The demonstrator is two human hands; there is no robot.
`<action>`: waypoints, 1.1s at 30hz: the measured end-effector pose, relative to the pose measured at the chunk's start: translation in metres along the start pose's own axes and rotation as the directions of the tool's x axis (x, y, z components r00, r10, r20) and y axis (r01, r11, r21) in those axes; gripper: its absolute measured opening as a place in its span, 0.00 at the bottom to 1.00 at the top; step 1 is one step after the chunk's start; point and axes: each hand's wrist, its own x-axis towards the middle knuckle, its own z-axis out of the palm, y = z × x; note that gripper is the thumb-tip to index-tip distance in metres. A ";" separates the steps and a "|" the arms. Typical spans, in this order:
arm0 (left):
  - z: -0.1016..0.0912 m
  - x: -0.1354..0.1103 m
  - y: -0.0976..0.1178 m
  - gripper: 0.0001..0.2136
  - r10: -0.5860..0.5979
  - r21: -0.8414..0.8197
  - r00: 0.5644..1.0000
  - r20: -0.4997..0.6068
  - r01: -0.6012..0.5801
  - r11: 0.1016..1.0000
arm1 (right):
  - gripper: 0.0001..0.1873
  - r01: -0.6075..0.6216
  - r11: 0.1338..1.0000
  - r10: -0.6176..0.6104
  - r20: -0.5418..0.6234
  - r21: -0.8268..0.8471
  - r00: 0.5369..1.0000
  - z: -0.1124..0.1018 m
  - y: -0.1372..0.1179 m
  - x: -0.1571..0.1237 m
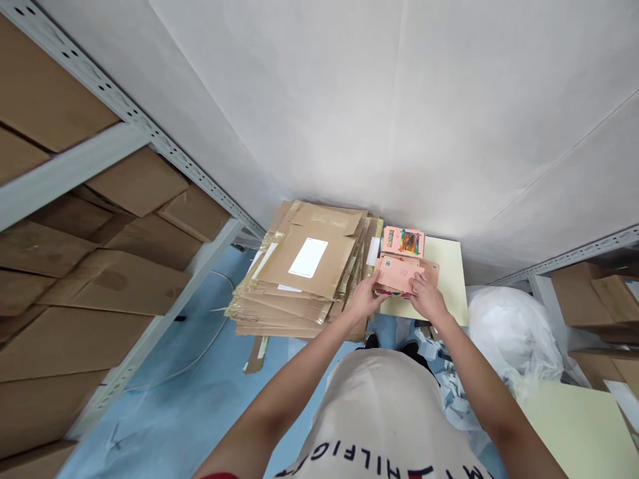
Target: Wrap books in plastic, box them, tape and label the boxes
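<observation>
My left hand [365, 297] and my right hand [428, 297] both grip a small pink box [399, 274] from its two sides, fingers curled over its near edges. The box rests on a pale yellow table [446, 271] against the white wall. Just behind it lies another pink box with a colourful picture [404, 241]. To the left of my hands a tall stack of flattened brown cartons [304, 269] stands on the floor, the top one bearing a white label.
A metal shelving rack [124, 133] loaded with flat brown cardboard fills the left side. The floor [190, 399] is light blue, with a cable across it. A white plastic bag [509, 332] sits at the right, beside another yellow surface [574, 426] and more boxes.
</observation>
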 end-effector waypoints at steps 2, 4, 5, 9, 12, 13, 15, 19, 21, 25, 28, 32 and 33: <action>0.000 0.005 0.003 0.31 0.056 0.113 0.998 0.015 -0.057 0.992 | 0.22 0.001 1.000 -0.001 -0.014 0.011 1.000 0.000 0.003 -0.001; 0.000 0.007 0.006 0.28 0.095 0.230 0.995 -0.002 -0.092 0.969 | 0.22 0.026 1.000 -0.026 -0.005 0.017 1.000 0.000 0.005 -0.002; 0.000 0.007 0.008 0.26 0.116 0.280 0.993 -0.009 -0.109 0.954 | 0.21 0.041 0.999 -0.041 0.002 0.018 0.999 -0.001 0.005 -0.003; -0.003 0.004 0.015 0.14 0.216 0.402 0.970 0.112 -0.243 0.883 | 0.20 0.062 0.998 -0.062 0.011 0.031 0.998 -0.006 0.004 -0.008; -0.004 0.004 0.020 0.09 0.247 0.428 0.936 0.249 -0.335 0.839 | 0.18 0.065 0.994 -0.066 -0.001 0.091 0.998 -0.010 0.003 -0.012; -0.005 0.005 0.021 0.10 0.252 0.424 0.932 0.260 -0.345 0.838 | 0.18 0.064 0.990 -0.062 -0.021 0.128 0.998 -0.012 0.004 -0.015; -0.005 0.007 0.025 0.10 0.269 0.386 0.935 0.232 -0.342 0.857 | 0.18 0.042 0.974 -0.021 -0.094 0.223 0.995 -0.016 0.006 -0.021; -0.002 0.013 0.042 0.12 0.336 0.199 0.938 0.090 -0.347 0.916 | 0.27 -0.019 0.882 0.175 -0.289 0.470 0.941 -0.029 0.018 -0.040; 0.005 0.015 0.057 0.14 0.347 0.078 0.936 0.053 -0.350 0.933 | 0.37 -0.033 0.782 0.301 -0.332 0.622 0.894 -0.034 0.026 -0.054; 0.039 0.015 0.087 0.18 0.270 -0.167 0.958 0.102 -0.251 0.954 | 0.48 0.012 0.476 0.463 -0.263 0.880 0.846 -0.039 0.041 -0.088; 0.082 0.009 0.102 0.20 0.169 -0.338 0.957 0.235 -0.083 0.938 | 0.40 0.059 0.300 0.512 -0.213 0.952 0.832 -0.040 0.049 -0.124; 0.144 -0.011 0.119 0.22 0.088 -0.408 0.894 0.439 0.111 0.906 | 0.32 0.097 0.239 0.673 -0.237 0.966 0.701 -0.040 0.059 -0.188; 0.159 -0.018 0.125 0.22 0.080 -0.411 0.876 0.475 0.141 0.901 | 0.32 0.109 0.229 0.722 -0.244 0.967 0.648 -0.040 0.062 -0.207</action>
